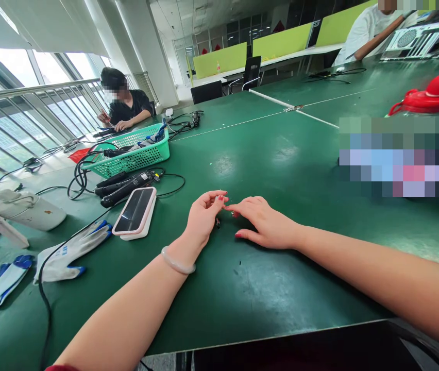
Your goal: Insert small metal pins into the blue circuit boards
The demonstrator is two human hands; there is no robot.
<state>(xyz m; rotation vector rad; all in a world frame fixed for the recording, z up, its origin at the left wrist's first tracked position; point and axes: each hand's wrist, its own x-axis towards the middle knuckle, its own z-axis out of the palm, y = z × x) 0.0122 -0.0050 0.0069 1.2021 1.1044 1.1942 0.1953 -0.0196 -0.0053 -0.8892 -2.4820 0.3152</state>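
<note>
My left hand [205,214] is closed in a pinch above the green table [266,288]; what its fingertips hold is too small to name. Just to the right, my right hand [264,221] rests low over the table with its fingers apart, its index fingertip close to the left fingertips. A tiny dark item [217,223] lies beside my left hand. Another dark speck [240,263] is on the table nearer to me. A phone [136,211] with a pink rim lies left of my left hand.
Left are a green basket [130,157] of cables and gloves, black devices [127,188], blue-white gloves [68,252] and a white container [36,211]. A red-lidded container [432,98] stands right. A person [127,105] sits far left; another [370,31] is far right.
</note>
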